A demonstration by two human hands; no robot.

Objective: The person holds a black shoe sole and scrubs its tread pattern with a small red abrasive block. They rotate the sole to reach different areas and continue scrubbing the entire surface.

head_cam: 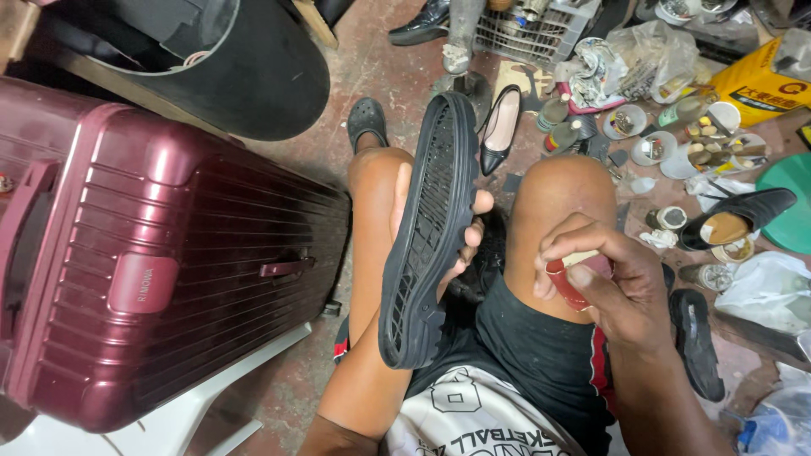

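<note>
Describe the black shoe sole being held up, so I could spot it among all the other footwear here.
Start at the big maroon suitcase on the left. Just right of it, above the person's bare knee, the left hand holds a long black rubber sole up on edge. Unlike the finished black shoes on the floor, it has no upper, only gridded tread.

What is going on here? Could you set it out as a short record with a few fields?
Place: a cluttered workshop floor, seen from above the person's lap
Left hand: holds a black shoe sole up, fingers wrapped round its edge
Right hand: grip closed on a small red object, resting by the right knee; what it is cannot be told
To the left: a dark red suitcase lying on its side
On the floor ahead: a black high-heeled shoe, small tins and jars, a black loafer
</note>
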